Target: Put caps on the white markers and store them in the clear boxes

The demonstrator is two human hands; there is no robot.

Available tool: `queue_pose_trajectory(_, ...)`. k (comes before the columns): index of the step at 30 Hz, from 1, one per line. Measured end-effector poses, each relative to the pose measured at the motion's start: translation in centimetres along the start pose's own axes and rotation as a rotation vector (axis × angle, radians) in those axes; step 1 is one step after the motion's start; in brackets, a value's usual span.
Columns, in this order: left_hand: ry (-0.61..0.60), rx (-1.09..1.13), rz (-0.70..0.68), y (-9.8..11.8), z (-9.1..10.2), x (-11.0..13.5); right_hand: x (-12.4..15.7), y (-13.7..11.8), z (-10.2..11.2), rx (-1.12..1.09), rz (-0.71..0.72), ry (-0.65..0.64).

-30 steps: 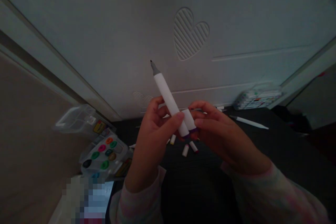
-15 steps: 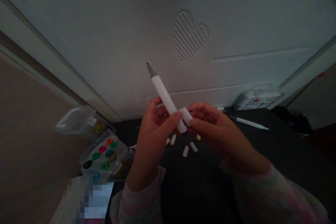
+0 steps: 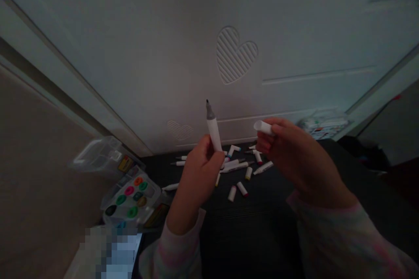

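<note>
Panel (image 3: 147, 61) fills the background, beyond both sets of fingers. Dark desk (image 3: 242, 235) is below them and runs out to the right. Clear box (image 3: 153, 191) sits well left of the left fingers, lid (image 3: 98, 160) up, coloured ends (image 3: 130, 190) showing in it; neither hand is on it. Case (image 3: 324, 127) is beyond the right fingers and to their right, also not in use.

Left hand (image 3: 203, 170): fingers and thumb wrapped round the marker (image 3: 214, 133), which stands near upright above them, nib (image 3: 207, 102) up and bare. Right hand (image 3: 291, 154): thumb and fingers pinched on a white cap (image 3: 263, 128), hollow end facing the left fingers. Marker and cap clearly apart.

Loose markers (image 3: 236, 167) lie below and between the two sets of fingers, several with bare grey ends. Loose caps (image 3: 242, 189) are scattered among and in front of them.

Status: marker's upper end uncapped, so that much is done. Outstanding as it lies: held cap on nothing, loose caps off, several loose markers bare. Dim view, and the left hand hides the marker's lower end; can't tell if that's capped.
</note>
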State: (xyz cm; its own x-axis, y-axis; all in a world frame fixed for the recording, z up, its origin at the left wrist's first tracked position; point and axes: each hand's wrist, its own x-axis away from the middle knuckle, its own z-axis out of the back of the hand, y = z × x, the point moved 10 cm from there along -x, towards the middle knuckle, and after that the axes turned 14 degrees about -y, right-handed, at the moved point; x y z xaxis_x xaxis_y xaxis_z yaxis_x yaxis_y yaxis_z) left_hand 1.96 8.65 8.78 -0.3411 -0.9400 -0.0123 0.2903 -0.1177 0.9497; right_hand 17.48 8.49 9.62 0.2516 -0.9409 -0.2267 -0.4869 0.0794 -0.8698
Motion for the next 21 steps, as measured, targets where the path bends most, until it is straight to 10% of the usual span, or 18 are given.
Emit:
queue_pose_trajectory(5, -0.035, 0.001, 0.027, -0.6, -0.5, -0.3, 0.0, -0.8, 0.3, 0.038, 0.032, 0.022)
queue_pose_trajectory(14, -0.259, 0.807, -0.103, 0.4, -2.3, -0.2, 0.1, -1.4, 0.1, 0.084, 0.050, 0.001)
queue_pose_trajectory(21, -0.200, 0.996, -0.144, 0.9, -1.2, 0.1, 0.1, -1.2, -0.2, 0.057, 0.035, -0.014)
